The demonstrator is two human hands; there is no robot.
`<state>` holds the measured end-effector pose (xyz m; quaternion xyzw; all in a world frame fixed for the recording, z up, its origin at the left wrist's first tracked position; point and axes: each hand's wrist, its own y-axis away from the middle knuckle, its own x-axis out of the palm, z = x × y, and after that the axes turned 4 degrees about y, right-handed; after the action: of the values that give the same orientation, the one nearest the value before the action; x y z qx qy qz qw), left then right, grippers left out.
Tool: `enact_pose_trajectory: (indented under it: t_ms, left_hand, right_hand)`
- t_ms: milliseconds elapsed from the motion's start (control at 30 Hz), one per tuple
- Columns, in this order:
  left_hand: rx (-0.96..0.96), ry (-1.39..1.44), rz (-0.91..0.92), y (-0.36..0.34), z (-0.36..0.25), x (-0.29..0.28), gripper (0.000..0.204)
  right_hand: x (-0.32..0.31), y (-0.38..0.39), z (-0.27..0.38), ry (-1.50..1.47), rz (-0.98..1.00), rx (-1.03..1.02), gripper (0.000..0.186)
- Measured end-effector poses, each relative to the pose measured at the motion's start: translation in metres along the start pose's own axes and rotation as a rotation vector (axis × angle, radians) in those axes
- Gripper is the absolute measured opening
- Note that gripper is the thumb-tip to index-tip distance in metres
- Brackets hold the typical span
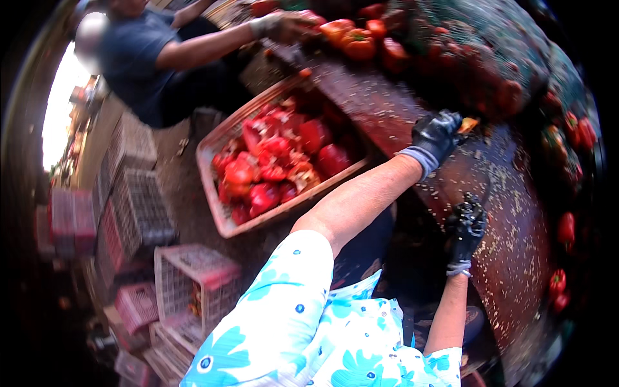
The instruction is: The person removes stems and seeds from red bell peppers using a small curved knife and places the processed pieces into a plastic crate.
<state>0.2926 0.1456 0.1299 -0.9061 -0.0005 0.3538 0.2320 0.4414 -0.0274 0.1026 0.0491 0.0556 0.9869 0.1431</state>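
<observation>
My left hand (437,137), in a dark glove with a grey cuff, reaches over the reddish, seed-strewn table (516,238). Its fingers are closed at an orange piece of pepper (468,125), beside the heap's lower edge. Closer to me, my right hand (467,227), gloved the same way, is held curled over the table. What its fingers hold, if anything, I cannot make out. Whole red peppers (358,44) lie along the table's far side, many of them under a green net (477,39).
Left of the table stands a plastic crate (222,229) filled with opened red peppers (274,151). A person (145,58) in a dark shirt reaches toward the peppers from the far left. Stacked crates (138,203) and a tipped pale crate (193,284) occupy the left floor.
</observation>
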Motion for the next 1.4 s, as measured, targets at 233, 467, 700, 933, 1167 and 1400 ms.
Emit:
enact_pose_trajectory:
  t_ms: [233,467,700,933,1167,1400]
  left_hand:
    - [-0.397,0.014,-0.546,0.204,0.037,-0.233,0.027]
    - [-0.780,-0.370,-0.553,0.373,0.088,-0.298,0.027]
    - [-0.821,-0.372,-0.385,0.390,0.112,-0.235,0.027]
    - [-0.793,-0.263,-0.257,0.395,0.090,-0.196,0.027]
    - [-0.828,-0.170,-0.208,0.414,0.087,-0.190,0.027]
    - [-0.741,-0.168,-0.179,0.367,0.122,-0.185,0.027]
  right_hand:
    - [0.012,0.011,-0.003,-0.075,0.063,-0.040,0.028]
    - [-0.036,-0.012,-0.010,0.936,0.053,-0.657,0.024]
    - [0.012,-0.011,0.015,0.171,0.004,0.068,0.027]
    - [-0.004,0.001,0.004,0.104,0.010,0.032,0.021]
    - [0.000,0.010,0.019,0.068,0.004,0.039,0.021]
    - [0.002,0.001,0.012,0.496,-0.015,-0.197,0.022]
